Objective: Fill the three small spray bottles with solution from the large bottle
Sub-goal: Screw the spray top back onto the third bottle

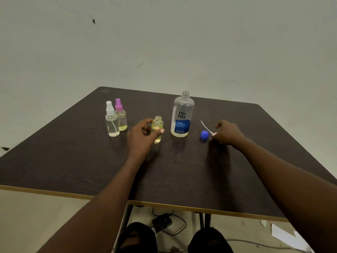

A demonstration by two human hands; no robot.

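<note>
The left hand (141, 136) has its grip around the open bottle (157, 129). The thumb and fingers wrap its sides and keep it standing on the desk (73, 161). This small bottle has no top on. It looks full of pale yellow liquid almost up to the neck.

The right hand (227, 133) is pinching the spray top (212, 133) near the desk. Its thin white tube (205, 126) sticks up and to the left. A blue cap (204, 134) lies just beside that hand.

Between the two hands stands the big bottle (182, 115). Its mouth is open, and only a little liquid shows at its bottom.

Off to the left stand two more small bottles, touching or nearly so. One has a white top (110, 108) and one has a pink top (118, 105). Both are closed and hold liquid, so I think they are done.

The step now looks like putting the spray top back on the open bottle. A few things could go wrong. The open bottle is very full, so a bump or a hard squeeze could spill it. The tube is bendy and could miss the small mouth. The right arm must pass close to the big bottle, and a knock could tip it over, as it is tall and nearly empty.
</note>
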